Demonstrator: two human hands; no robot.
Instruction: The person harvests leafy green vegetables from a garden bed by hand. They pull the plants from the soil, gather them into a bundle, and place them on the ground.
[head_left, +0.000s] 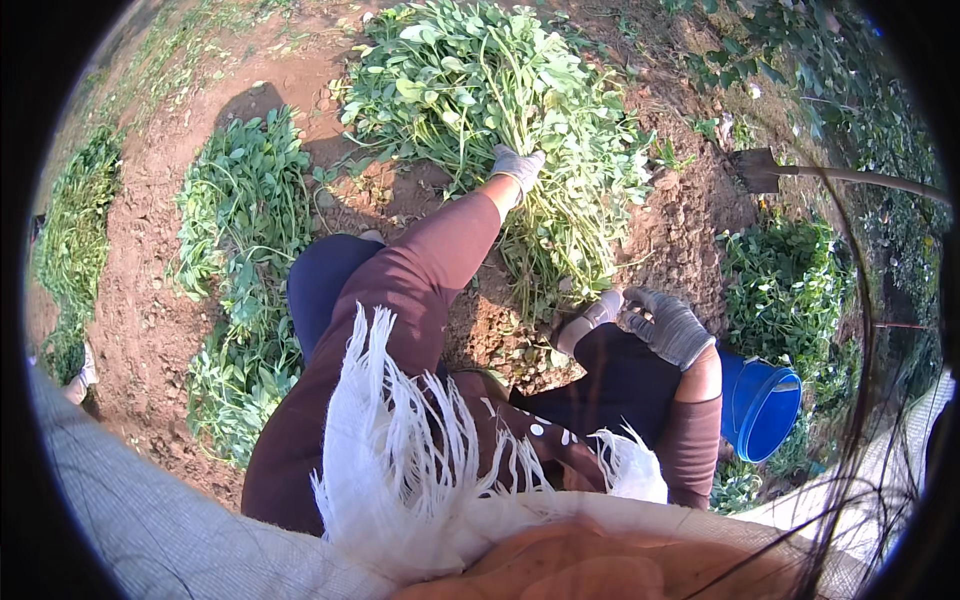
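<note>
My left hand (517, 166), in a grey work glove, reaches forward and closes around the stems of leafy green plants (525, 127). These look like pulled peanut plants, heaped in front of me with stems trailing towards my right foot. Leaves hide some of the fingers. My right hand (670, 328), also gloved, hovers by my right knee, close to my shoe (600, 309). Its fingers are bent and apart, with nothing visible in them. Beside that forearm a blue plastic bucket (765, 412) lies tipped, its mouth facing me.
Another row of plants (247, 225) lies on the soil to the left, with a further row (79, 240) beyond. A shovel (759, 171) rests on the ground at right, near more greenery (784, 277). At the far left edge, a person's shoe (81, 382) shows.
</note>
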